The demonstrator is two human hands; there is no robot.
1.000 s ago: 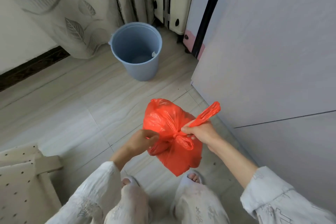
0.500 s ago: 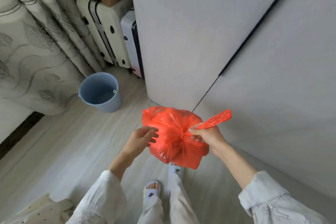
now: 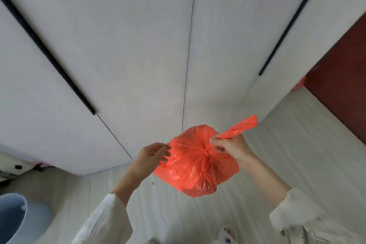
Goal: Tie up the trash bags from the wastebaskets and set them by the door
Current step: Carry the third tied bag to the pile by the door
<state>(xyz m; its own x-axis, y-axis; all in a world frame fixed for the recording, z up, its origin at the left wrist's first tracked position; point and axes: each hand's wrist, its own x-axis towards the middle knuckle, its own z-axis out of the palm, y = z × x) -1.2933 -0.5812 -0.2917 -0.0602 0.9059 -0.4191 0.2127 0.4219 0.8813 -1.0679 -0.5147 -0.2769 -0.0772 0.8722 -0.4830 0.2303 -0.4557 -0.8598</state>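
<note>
My right hand [image 3: 231,147] pinches the bag [image 3: 196,166] by its tail; my left hand [image 3: 152,156] is open beside it. A thin tail could slip, and the bag would drop.

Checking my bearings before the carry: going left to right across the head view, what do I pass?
Blue wastebasket → left hand → red trash bag → right hand → dark red door.

Setting: room in a home, likely a bedroom. Tall pale wardrobe doors [image 3: 138,45] with dark vertical handle strips fill the view. Light wood-look floor [image 3: 287,154] below them. Blue wastebasket [image 3: 13,218] left of wardrobe; dark red door [image 3: 340,77] to its right.
</note>
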